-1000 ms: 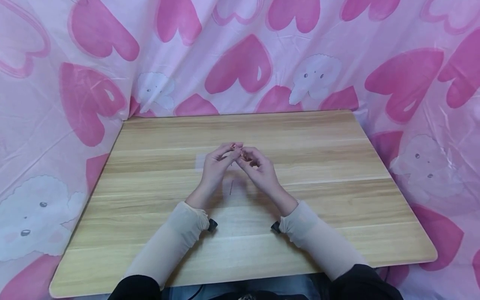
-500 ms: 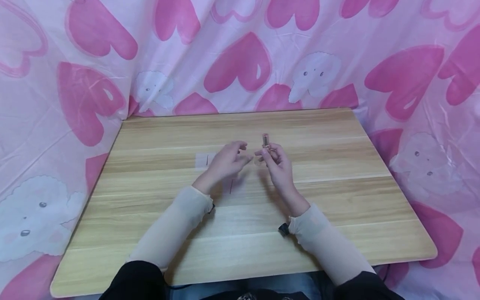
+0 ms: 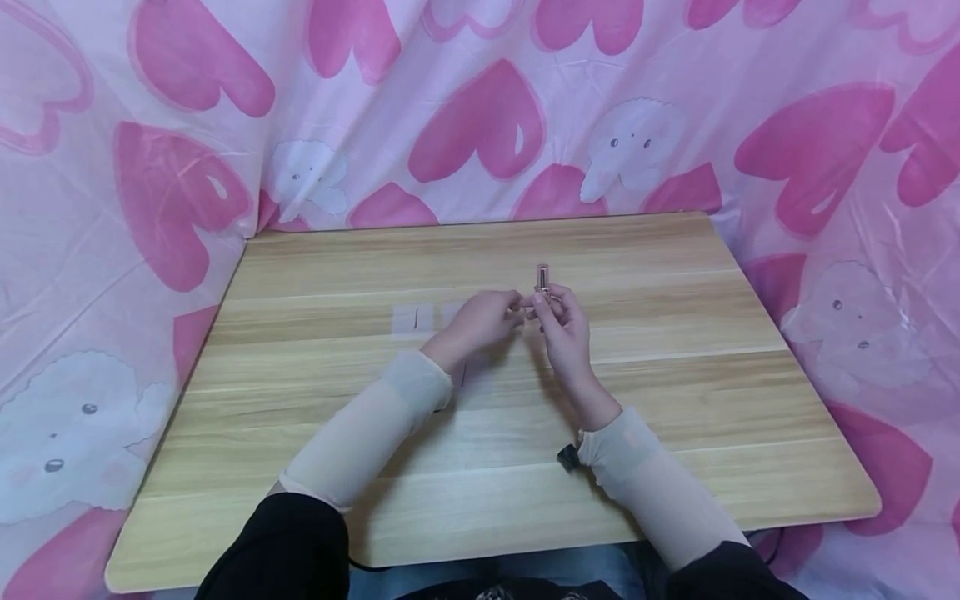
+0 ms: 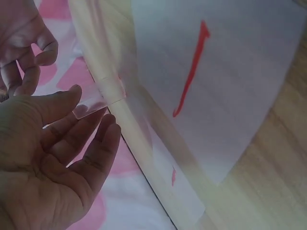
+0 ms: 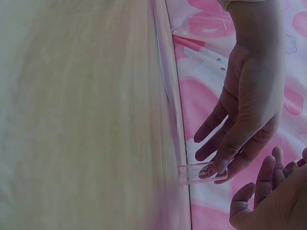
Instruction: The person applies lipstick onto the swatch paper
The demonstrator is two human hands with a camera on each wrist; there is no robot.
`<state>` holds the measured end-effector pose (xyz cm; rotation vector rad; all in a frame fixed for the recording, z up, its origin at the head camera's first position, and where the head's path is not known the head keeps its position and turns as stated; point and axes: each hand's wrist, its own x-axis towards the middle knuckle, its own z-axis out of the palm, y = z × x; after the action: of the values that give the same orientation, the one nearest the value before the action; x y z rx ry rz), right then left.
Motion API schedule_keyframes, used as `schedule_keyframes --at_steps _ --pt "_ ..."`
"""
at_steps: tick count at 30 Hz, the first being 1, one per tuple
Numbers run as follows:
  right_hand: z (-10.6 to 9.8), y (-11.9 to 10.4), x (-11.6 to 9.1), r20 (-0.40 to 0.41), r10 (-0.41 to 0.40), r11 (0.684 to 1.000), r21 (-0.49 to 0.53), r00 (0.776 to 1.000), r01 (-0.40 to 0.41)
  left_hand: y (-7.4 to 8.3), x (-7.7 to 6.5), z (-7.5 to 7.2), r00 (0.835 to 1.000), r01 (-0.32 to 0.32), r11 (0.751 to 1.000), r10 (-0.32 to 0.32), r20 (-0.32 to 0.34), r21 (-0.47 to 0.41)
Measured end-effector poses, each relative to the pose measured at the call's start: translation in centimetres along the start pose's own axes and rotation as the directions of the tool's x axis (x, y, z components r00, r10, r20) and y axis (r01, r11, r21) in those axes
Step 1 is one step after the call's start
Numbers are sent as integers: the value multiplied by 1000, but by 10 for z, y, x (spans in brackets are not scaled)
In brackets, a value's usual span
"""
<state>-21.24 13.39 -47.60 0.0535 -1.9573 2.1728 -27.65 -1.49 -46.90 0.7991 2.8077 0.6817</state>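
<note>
My right hand (image 3: 567,333) holds a lipstick tube (image 3: 543,277) upright, with the tube's metallic end above the fingers. My left hand (image 3: 483,323) is beside it, fingertips close to the right hand. In the left wrist view, the thumb and fingers of my left hand (image 4: 62,153) pinch a clear rectangular cap (image 4: 103,98). Faint lettering shows on this clear cap (image 5: 196,173) in the right wrist view. There, my right hand (image 5: 273,199) is partly cut off by the frame edge, and little of the tube shows.
On the wooden table (image 3: 652,400) lies a translucent card (image 3: 403,322) with a red stroke. A second card (image 4: 225,81) with a red stroke lies nearer, partly behind the left arm in the head view. A pink heart-patterned curtain (image 3: 337,108) hangs around the table.
The hands were together, then parted as the right hand moved right with the lipstick tube upright. My left hand has since moved right to it and taken hold of the clear cap.
</note>
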Motion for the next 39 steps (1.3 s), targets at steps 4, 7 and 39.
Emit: schedule_keyframes --at_steps 4,7,39 --pt "1 2 -2 10 -23 1000 -10 1000 23 -3 -7 -9 999 14 996 -18 -43 -93" --pt "1 3 -2 32 -36 999 -23 999 37 -7 -16 -23 992 -34 979 9 -123 -200" --pt "20 -11 -18 280 -82 996 4 956 85 -2 -67 -70 923 -293 747 57 -381 -597"
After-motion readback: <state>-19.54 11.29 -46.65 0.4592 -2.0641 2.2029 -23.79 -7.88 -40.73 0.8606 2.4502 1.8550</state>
